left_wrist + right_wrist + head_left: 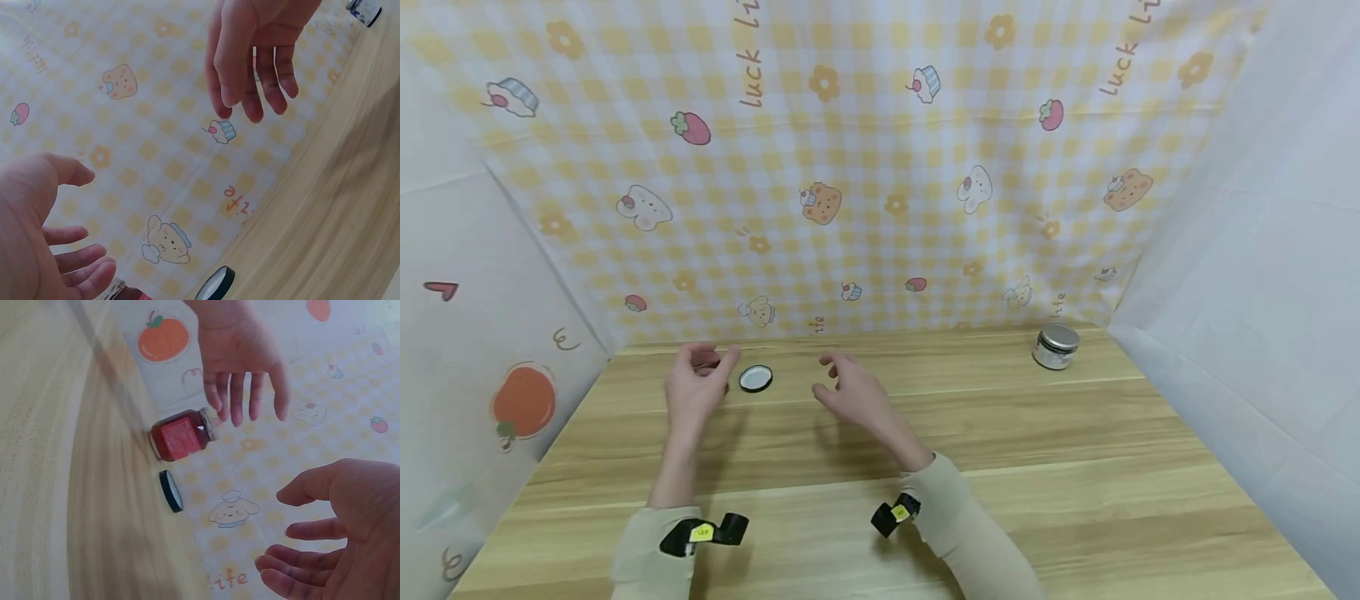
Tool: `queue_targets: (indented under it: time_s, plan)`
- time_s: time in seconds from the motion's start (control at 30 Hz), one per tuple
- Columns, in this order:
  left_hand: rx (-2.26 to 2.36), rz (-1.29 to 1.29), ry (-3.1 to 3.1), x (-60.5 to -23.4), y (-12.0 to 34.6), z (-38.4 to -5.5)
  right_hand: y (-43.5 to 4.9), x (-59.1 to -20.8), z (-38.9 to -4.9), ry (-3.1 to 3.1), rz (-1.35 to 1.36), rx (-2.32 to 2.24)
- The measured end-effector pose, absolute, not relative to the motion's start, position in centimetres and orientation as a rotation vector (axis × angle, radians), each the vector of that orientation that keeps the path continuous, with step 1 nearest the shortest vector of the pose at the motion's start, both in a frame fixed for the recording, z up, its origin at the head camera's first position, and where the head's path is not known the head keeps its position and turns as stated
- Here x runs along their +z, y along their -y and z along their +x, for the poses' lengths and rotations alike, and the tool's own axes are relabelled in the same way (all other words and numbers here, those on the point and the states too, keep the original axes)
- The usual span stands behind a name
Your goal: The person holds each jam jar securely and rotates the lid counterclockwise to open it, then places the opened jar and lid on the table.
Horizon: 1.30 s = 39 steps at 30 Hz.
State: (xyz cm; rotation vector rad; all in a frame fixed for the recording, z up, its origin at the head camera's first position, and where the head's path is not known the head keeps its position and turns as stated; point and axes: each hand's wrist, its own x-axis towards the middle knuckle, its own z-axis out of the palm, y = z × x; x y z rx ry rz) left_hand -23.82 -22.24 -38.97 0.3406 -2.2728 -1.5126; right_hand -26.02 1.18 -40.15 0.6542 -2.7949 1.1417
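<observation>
A glass jar (180, 439) with dark red contents and a red label stands on the table, its mouth uncovered. Close over it hovers my left hand (700, 387), fingers relaxed and holding nothing; from the head view the hand hides most of the jar. Beside the jar lies a round dark-rimmed lid (756, 378), its white inner side facing up. My right hand (856, 396) is in the air to the right of the lid, fingers loosely bent and apart, with nothing between them.
Toward the back right of the wooden table (970, 517) stands a second, squat jar (1056, 347) with a silver lid. A yellow checked cloth (880, 158) hangs behind the table, and pale sheets line the left and right sides.
</observation>
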Motion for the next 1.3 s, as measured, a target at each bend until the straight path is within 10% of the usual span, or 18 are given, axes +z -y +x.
queue_targets:
  time_s: [1.3]
  plan:
    - [-1.592,-0.027,2.430,-39.8,17.7,-24.3,-9.2,-38.0,-26.1,2.724,0.603,1.177]
